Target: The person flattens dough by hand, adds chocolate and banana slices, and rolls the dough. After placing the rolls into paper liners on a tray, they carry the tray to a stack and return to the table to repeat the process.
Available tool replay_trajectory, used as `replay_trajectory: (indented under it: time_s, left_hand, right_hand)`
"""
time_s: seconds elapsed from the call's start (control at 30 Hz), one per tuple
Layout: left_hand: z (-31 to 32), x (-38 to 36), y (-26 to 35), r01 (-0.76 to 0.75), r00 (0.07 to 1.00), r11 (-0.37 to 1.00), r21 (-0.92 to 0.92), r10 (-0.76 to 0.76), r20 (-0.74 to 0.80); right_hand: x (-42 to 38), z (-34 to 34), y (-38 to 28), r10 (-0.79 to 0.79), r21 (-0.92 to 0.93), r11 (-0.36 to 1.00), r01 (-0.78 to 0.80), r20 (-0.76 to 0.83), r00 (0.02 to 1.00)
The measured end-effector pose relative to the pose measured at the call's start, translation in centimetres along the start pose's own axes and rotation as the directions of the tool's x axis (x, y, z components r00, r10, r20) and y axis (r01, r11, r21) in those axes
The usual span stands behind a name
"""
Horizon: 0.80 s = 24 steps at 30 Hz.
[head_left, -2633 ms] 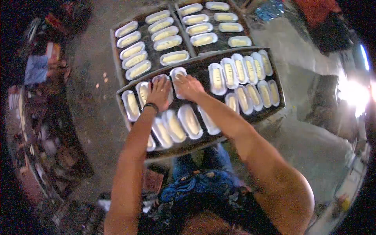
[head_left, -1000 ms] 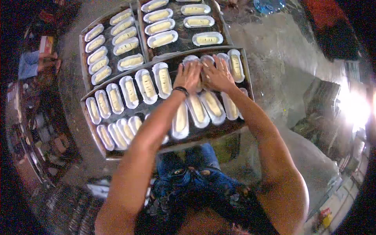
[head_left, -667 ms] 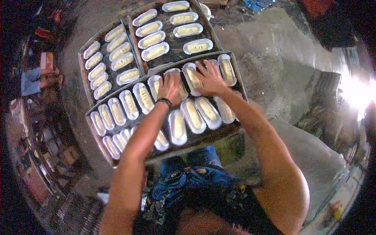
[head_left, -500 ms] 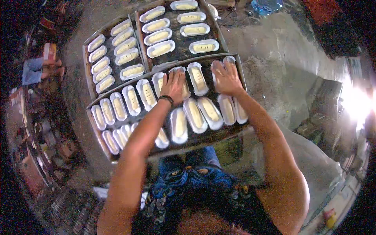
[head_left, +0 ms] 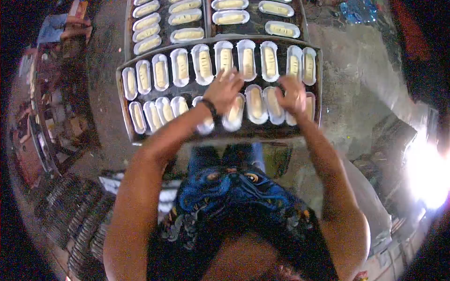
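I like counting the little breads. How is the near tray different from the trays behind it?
The near tray holds two long rows of paper cups, and both hands, left hand and right hand, are over it. The far trays hold shorter rows, lying crosswise, with no hands near. All are dark metal, filled with pale dough in white cups.

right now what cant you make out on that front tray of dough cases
- Cases under the left hand and right hand: covered by palms and forearms, head view.
- Whether either hand grips a case: fingers blurred.
- Far trays: cut off by the top edge.
- Front tray near rim: partly hidden by the arms.
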<state>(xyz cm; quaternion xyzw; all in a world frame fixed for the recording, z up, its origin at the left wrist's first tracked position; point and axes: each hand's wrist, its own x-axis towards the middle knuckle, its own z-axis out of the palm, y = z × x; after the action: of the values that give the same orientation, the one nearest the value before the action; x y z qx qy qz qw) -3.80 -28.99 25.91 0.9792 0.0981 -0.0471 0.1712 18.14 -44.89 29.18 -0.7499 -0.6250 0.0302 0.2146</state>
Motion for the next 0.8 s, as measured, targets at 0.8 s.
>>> replay_trajectory:
  time_s: [0.8]
  left_hand:
    - [5.7, -5.8, 10.3, 0.061, 0.985, 0.986, -0.154, -0.085, -0.153]
  right_hand:
    - [-13.6, -1.0, -8.3, 0.529, -0.031, 0.849, -0.528, 0.075, 0.846]
